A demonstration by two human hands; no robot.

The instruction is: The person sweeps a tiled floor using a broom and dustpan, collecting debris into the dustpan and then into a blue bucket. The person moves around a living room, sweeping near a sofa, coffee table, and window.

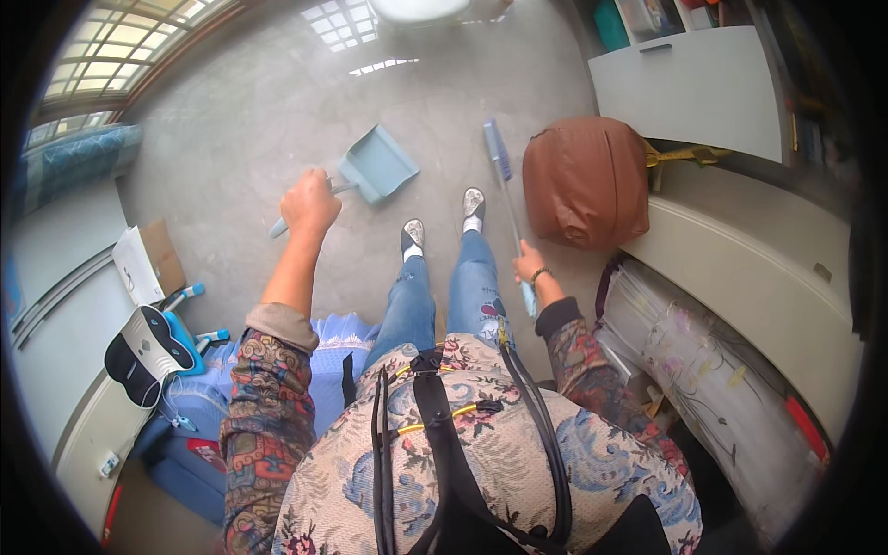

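Observation:
My left hand (311,201) is wrapped around the handle of a light blue dustpan (383,166). The pan lies in front of and to the left of my feet, and whether it touches the floor I cannot tell. In my right hand (531,265) is the long thin handle of a broom (497,149). The broom's blue-violet bristles are at the far end of the handle, beside a brown leather-like pouf (588,182). Both hands are bare, and a dark bracelet circles my right wrist.
Grey floor (236,132) stretches ahead to a window at the left. A white drawer cabinet (694,90) stands right, with a plastic-covered bundle (728,402) nearer me. To my left are a blue cloth-covered seat (343,347), a black-and-white device (152,354) with cables, and a cardboard piece (161,257).

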